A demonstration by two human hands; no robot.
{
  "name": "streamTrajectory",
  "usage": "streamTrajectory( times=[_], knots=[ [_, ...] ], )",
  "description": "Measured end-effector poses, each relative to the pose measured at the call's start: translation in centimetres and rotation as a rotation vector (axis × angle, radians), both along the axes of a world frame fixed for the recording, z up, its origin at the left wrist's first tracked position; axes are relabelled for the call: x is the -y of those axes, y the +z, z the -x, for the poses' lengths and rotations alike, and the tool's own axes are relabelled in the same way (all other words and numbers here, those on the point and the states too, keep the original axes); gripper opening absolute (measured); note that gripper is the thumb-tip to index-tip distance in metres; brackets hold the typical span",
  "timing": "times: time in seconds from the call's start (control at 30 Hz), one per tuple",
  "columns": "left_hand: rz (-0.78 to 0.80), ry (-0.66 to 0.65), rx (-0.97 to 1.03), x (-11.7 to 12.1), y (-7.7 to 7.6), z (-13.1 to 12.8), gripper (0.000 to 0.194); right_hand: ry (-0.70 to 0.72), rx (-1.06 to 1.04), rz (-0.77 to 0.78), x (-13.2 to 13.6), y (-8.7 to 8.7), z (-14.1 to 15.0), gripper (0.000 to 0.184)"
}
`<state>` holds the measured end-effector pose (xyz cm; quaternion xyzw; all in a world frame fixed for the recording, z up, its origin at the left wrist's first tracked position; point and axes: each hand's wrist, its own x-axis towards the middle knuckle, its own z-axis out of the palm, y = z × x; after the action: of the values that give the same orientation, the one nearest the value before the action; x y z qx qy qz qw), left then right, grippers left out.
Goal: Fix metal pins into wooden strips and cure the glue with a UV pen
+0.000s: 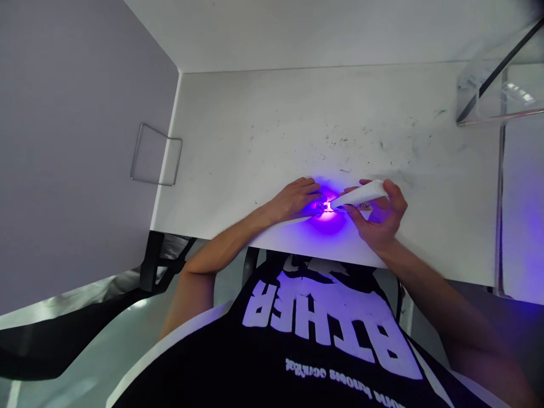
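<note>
My right hand is closed around a white handheld UV lamp, fingers and thumb on its sides. The lamp slants down to the left, and its tip throws a bright violet glow onto the white tabletop. Right at the tip lies a small lit thing, too bright and small to name. My left hand rests on the table just left of the glow. Its fingers are curled together at the lit spot, and whatever they pinch is hidden by the hand and the glare.
A bent metal wire loop is at the left, by a grey side panel. At the back right stands a clear plastic container. Dark specks mark the table behind my hands. A black chair armrest is below the table's left edge.
</note>
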<state>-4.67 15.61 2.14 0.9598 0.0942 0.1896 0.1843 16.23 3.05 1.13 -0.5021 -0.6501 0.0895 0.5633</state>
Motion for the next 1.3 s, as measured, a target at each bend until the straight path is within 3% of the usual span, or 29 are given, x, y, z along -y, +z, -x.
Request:
streamTrajectory(
  times=[1.3],
  knots=[
    [0.023,-0.001,-0.039,0.0,0.04,0.01,0.034,-0.025,0.002,-0.035,-0.15,0.14,0.17,0.092]
  ],
)
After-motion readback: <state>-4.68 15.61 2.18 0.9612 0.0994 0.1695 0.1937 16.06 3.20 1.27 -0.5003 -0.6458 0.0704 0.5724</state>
